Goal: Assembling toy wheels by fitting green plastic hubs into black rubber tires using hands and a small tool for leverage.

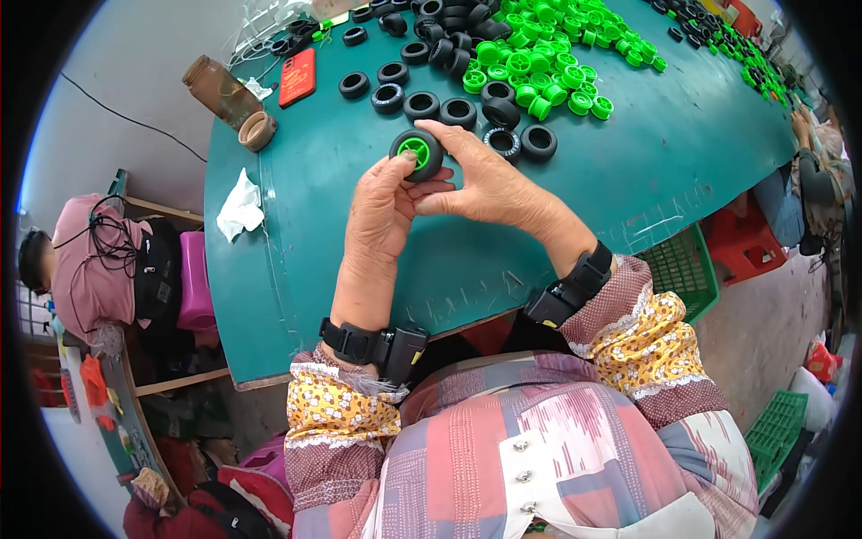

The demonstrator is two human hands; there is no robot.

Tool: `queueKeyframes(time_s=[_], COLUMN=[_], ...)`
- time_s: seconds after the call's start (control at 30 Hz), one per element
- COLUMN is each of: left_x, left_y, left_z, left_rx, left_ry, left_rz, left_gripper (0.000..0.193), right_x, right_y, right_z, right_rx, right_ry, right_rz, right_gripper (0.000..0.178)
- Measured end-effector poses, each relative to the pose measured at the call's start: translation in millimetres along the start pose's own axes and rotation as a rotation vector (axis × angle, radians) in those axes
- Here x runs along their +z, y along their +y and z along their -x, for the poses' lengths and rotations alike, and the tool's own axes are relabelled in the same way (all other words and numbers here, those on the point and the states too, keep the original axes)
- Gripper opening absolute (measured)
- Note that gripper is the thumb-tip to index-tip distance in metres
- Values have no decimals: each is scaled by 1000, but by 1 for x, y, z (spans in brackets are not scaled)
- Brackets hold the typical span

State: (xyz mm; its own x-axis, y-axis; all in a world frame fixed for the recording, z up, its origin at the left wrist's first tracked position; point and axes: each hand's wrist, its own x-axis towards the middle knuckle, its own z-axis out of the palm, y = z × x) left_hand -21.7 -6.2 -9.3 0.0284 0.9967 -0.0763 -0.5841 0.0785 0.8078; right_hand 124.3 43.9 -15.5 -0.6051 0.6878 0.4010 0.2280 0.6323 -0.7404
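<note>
Between my two hands, above the green tabletop, is a small black toy tire with a green wheel rim (415, 154) set inside it. My left hand (382, 198) grips it from the near left, its thumb pressed on the green rim. From the right, my right hand (476, 175) holds the tire's edge, index finger over the top and the other fingers partly hidden below. Just beyond my hands lie several loose black tires (458, 113), some with white lettering. Farther back, a heap of bright green wheel rims (539, 67) spreads beside more piled tires (453, 22).
On the table's left side are a brown bottle (220, 92), its cap-like cup (257, 131), a red phone (298, 77) and a crumpled white tissue (241, 207). A green crate (678, 269) and a red stool (743, 241) stand under the right edge. Another person's arm (801, 128) shows at far right.
</note>
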Motion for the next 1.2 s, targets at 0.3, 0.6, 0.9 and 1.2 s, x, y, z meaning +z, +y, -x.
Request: queueKeyframes(time_s=[0.3, 0.6, 0.9, 1.2], left_x=[-5, -20, 8, -4], left_y=[-14, 18, -2, 2], left_z=[4, 9, 8, 2], left_rx=[-96, -291, -72, -134], left_ry=[-70, -376, -12, -83], left_rz=[-7, -271, -15, -155], left_gripper=[25, 28, 24, 25], right_x=[0, -5, 9, 14], right_y=[-9, -25, -19, -20], right_z=[-3, 5, 3, 6], right_rx=[43, 46, 115, 92], right_ry=[108, -110, 221, 263], right_rz=[61, -230, -20, -3], right_gripper=[63, 54, 42, 44])
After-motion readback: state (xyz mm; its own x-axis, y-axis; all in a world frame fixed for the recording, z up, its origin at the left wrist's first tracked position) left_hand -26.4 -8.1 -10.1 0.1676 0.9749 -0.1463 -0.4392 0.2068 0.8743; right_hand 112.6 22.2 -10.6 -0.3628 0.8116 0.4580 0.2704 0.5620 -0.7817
